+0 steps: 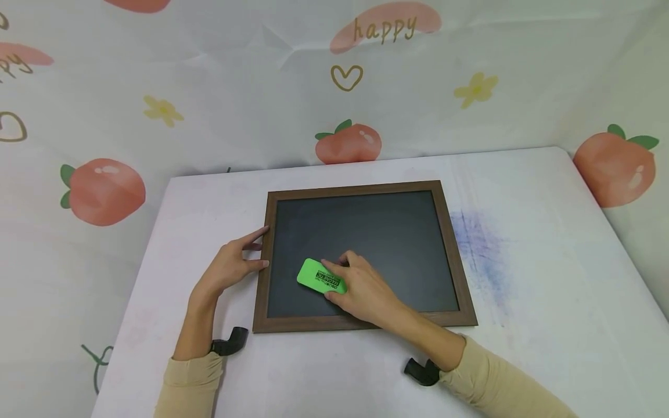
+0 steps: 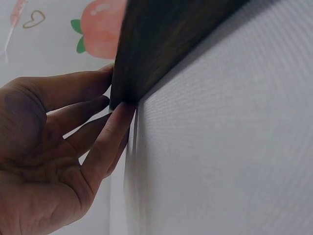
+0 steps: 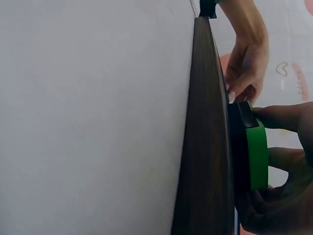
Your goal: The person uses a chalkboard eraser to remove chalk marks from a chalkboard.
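A chalkboard with a brown wooden frame lies flat on the white table. My right hand grips a bright green magnetic board eraser between thumb and fingers, low on the board's left half. The right wrist view shows the eraser's green side and dark underside right at the board surface. At the frame's left edge, my left hand steadies the board with extended fingers and thumb. Close up, those fingertips touch the frame's side.
Right of the board, a blue-purple smudge marks the table. A white cloth printed with peaches, hearts and flowers hangs behind and to the sides. Black wrist devices sit by both beige sleeves.
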Available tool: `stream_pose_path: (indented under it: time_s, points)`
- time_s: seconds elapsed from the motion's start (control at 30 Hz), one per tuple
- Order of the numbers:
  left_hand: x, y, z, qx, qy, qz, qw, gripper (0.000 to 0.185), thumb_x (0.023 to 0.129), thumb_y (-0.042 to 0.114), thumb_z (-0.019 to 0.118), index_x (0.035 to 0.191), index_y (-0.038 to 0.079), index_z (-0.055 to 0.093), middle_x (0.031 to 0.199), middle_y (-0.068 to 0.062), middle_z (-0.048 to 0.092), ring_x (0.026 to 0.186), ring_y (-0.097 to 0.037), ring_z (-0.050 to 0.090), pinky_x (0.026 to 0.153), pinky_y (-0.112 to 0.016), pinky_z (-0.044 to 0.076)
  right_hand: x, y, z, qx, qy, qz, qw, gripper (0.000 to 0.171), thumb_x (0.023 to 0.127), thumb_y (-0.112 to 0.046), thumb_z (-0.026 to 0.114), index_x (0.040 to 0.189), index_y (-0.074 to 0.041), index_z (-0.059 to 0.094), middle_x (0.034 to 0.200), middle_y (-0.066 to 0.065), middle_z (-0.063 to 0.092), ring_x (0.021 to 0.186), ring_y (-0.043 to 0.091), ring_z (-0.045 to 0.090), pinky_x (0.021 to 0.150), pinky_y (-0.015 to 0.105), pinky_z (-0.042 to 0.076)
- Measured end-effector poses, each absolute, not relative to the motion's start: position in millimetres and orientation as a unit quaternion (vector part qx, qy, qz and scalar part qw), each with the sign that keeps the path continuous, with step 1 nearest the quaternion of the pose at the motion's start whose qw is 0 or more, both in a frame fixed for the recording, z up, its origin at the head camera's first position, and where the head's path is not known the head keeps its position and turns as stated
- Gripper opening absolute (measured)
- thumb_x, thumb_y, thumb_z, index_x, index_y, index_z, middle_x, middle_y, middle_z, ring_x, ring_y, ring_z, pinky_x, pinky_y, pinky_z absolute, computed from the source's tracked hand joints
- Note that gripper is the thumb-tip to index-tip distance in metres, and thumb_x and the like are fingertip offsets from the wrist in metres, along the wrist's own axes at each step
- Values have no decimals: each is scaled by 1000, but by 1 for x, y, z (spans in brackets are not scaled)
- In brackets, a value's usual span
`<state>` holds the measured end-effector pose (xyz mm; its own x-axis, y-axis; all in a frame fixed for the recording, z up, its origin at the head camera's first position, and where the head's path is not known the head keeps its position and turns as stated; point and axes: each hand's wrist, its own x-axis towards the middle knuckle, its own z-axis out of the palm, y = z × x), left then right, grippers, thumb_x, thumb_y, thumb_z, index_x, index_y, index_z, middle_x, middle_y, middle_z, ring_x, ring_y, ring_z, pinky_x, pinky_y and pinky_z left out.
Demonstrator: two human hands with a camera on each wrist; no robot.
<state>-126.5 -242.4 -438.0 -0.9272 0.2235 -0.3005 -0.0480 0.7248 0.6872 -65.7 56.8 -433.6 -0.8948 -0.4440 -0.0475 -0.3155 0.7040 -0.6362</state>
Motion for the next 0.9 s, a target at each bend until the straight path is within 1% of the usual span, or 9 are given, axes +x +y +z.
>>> stream_pose_path:
  time_s: [0.17,0.33,0.43,0.67,0.9]
  points:
    - [-126,-243,-438,49,910,368,181,76,87,7,72,154,16,38,135,-27,56,134,-46,42,103,-65,34,-61,54,-439,-212,916,-332,84,66,81,-34,82,140,-15,59,113,5,56,92,15,49,74,27,40]
    - [-126,-243,-439,53,913,364,177,76,87,7,72,154,15,38,134,-27,57,133,-45,43,102,-65,34,-57,52,-443,-215,912,-343,71,70,77,-37,85,139,-14,59,112,5,57,89,14,48,72,26,41]
    - [-126,-242,-440,54,913,364,175,76,87,7,72,154,15,38,134,-26,57,132,-45,44,102,-64,36,-56,51,-445,-213,910,-350,63,69,76,-35,86,137,-14,61,110,5,58,88,13,49,72,25,41]
    - [-126,-243,-440,52,912,367,177,76,87,7,72,154,16,38,135,-26,56,133,-45,43,102,-64,35,-59,50,-444,-209,912,-349,50,66,72,-30,89,132,-13,66,110,5,61,85,11,51,67,22,42]
    - [-127,-244,-440,53,909,372,178,76,87,8,72,154,17,38,136,-26,56,134,-45,42,103,-64,33,-65,57,-442,-175,918,-353,48,65,72,-29,89,131,-13,67,110,4,62,85,11,54,69,25,44]
